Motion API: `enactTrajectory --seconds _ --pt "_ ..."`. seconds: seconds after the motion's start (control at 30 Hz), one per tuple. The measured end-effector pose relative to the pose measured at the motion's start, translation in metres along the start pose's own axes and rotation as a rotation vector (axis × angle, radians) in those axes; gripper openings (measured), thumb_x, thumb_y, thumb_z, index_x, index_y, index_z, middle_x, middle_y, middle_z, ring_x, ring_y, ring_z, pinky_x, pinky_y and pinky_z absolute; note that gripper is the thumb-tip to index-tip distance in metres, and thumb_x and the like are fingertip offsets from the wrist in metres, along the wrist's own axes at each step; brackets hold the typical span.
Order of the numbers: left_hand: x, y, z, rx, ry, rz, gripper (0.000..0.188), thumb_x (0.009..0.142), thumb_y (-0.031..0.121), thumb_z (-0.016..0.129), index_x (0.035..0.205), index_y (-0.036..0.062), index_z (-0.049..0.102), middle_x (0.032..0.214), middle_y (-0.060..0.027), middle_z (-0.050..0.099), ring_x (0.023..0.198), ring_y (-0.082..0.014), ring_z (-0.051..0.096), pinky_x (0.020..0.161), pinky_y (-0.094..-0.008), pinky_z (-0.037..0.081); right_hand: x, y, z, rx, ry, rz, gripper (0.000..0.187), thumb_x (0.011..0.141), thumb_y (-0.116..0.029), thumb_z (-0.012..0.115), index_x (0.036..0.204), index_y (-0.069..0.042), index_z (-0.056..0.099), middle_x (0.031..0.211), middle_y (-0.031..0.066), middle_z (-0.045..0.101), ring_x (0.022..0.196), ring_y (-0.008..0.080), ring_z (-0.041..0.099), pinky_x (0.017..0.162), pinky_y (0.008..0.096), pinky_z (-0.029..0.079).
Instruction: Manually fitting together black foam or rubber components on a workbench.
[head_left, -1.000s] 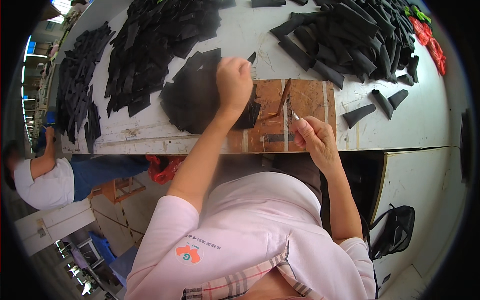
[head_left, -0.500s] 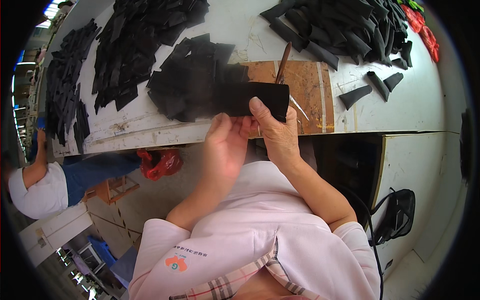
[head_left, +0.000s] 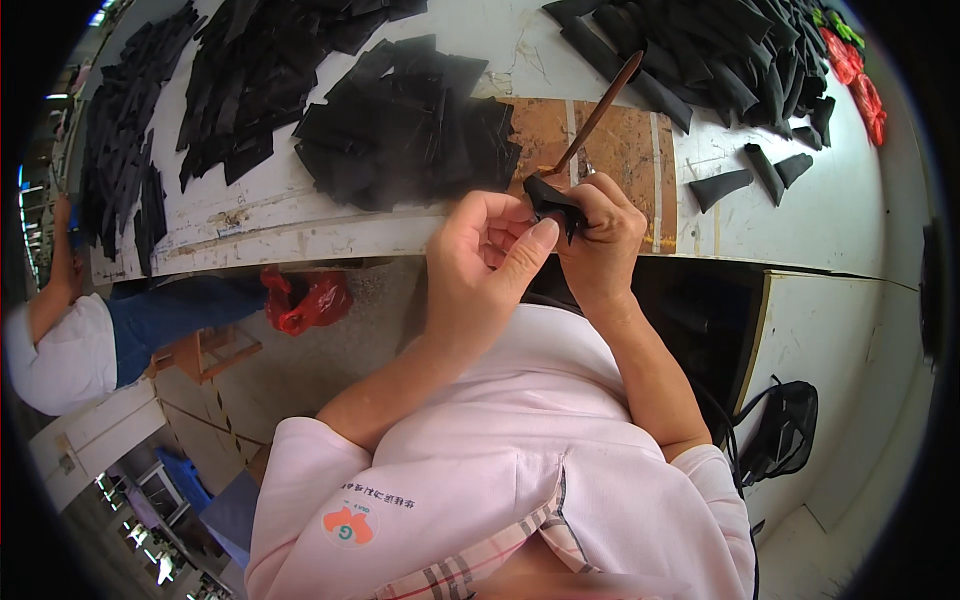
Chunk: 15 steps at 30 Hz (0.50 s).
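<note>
A small black piece of sheet material [head_left: 553, 200] is bent over between my hands at the table's front edge. My right hand [head_left: 604, 240] is closed on its right side, with the fingers wrapped over it. On its left and lower side, my left hand [head_left: 485, 245] pinches it with the thumb and curled fingers. Part of the piece is hidden by the fingers. Just beyond it a thin brown stick [head_left: 605, 105] slants up from a worn brown board [head_left: 635, 150]. Left of the board lies a loose heap of flat black pieces [head_left: 400, 130].
More flat black pieces [head_left: 245, 90] cover the far left of the white table [head_left: 300, 228]. Rolled black pieces [head_left: 700, 60] are heaped at the back right, with several lying apart. A red plastic bag [head_left: 305, 300] hangs below the front edge. Another person [head_left: 65, 350] is at the left.
The black piece was held out flat; now it is bent and bunched between my fingers. My right hand has turned over it. The view has shifted slightly.
</note>
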<state>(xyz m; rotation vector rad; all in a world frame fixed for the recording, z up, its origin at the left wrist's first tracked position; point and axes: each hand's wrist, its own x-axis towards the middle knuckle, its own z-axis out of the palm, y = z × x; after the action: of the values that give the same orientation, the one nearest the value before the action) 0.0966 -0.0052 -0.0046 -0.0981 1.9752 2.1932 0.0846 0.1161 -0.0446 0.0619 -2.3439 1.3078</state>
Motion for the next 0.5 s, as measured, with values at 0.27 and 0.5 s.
enactTrajectory --seconds 0.27,0.5 --pt "0.013 0.002 -0.001 -0.188 -0.019 -0.297 0.013 0.078 0.010 0.053 0.084 -0.0001 0.055 0.069 -0.0040 0.057 0.058 -0.0091 0.054 0.051 -0.0206 0.044 0.000 0.010 -0.003 -0.269 -0.024 -0.217 0.023 0.047 0.001 0.061 0.068 -0.004 0.054 0.067 0.0058 0.047 0.060 0.0221 0.050 0.049 0.0317 0.041" --pt "0.021 -0.003 -0.005 -0.316 0.007 -0.401 0.015 0.075 0.007 0.049 0.085 -0.0017 0.055 0.070 -0.0059 0.057 0.057 -0.0121 0.055 0.048 -0.0238 0.047 0.000 0.017 -0.006 -0.556 0.022 -0.513 0.017 0.052 -0.009 0.055 0.067 -0.003 0.053 0.066 0.0043 0.040 0.056 0.0179 0.044 0.045 0.0272 0.037"
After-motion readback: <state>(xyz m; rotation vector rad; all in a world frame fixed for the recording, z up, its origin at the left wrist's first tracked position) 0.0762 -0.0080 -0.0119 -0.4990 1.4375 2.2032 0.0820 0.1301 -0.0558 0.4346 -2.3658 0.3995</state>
